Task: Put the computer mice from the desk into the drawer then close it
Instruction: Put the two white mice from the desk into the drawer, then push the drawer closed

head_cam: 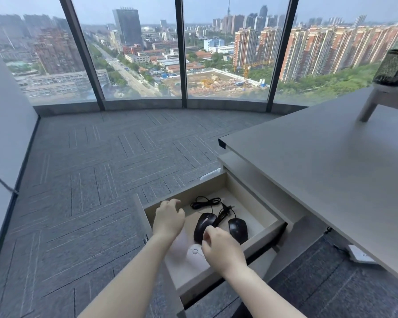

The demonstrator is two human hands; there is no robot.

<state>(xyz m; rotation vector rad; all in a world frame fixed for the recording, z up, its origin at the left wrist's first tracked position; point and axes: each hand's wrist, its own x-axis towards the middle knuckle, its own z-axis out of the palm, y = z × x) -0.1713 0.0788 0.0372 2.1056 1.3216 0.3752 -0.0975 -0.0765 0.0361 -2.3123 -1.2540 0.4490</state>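
The drawer under the grey desk stands pulled out. Inside lie two black wired mice, one in the middle and one to its right, with their black cables coiled at the back. A white mouse rests near the drawer's front, and a pale pinkish one beside it is blurred and partly hidden by my left arm. My left hand hovers over the drawer's left side, fingers spread, holding nothing. My right hand hangs over the white mouse with fingers curled and loose; nothing is gripped.
A black mesh bin sits on a small stand at the desk's far right. Grey carpet stretches to tall windows. A white wall runs along the left. A white power strip lies under the desk.
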